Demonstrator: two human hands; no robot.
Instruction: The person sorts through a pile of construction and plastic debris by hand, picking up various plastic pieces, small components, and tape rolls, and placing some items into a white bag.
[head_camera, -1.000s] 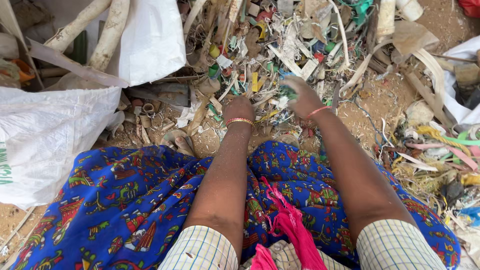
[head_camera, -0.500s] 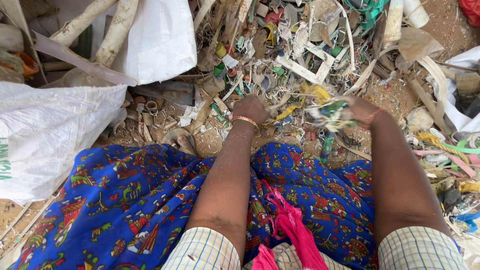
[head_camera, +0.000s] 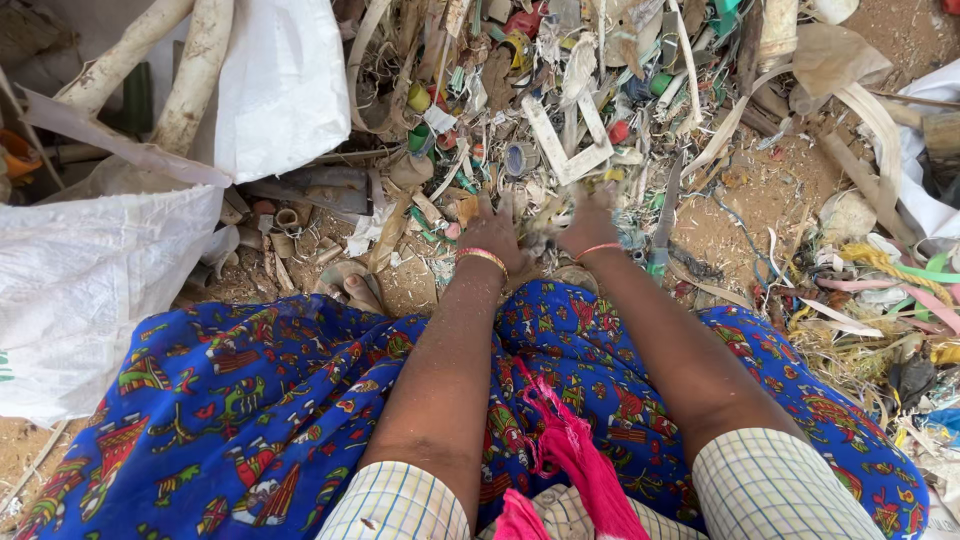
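My left hand (head_camera: 492, 236), with an orange-and-gold bangle on the wrist, rests on the pile of mixed plastic scraps (head_camera: 520, 110), its fingers spread into the litter. Close to its right, my right hand (head_camera: 592, 226) wears a pink bangle and is curled around a blurred clump of small scraps (head_camera: 548, 212) just above the pile. Both hands sit just beyond the edge of my blue patterned skirt (head_camera: 250, 400). A white L-shaped plastic piece (head_camera: 566, 152) lies just past the fingertips.
A big white woven sack (head_camera: 90, 290) stands at the left, and another white sack (head_camera: 285, 85) lies behind it beside pale pipes (head_camera: 190, 80). Bare sandy ground (head_camera: 760, 195) shows on the right. Coloured straps (head_camera: 890, 280) lie at the far right. A pink cloth (head_camera: 575, 450) hangs on my lap.
My right hand, out to the right with a bunch of scraps half a second ago, has come back to the middle beside my left hand. The left hand has hardly moved.
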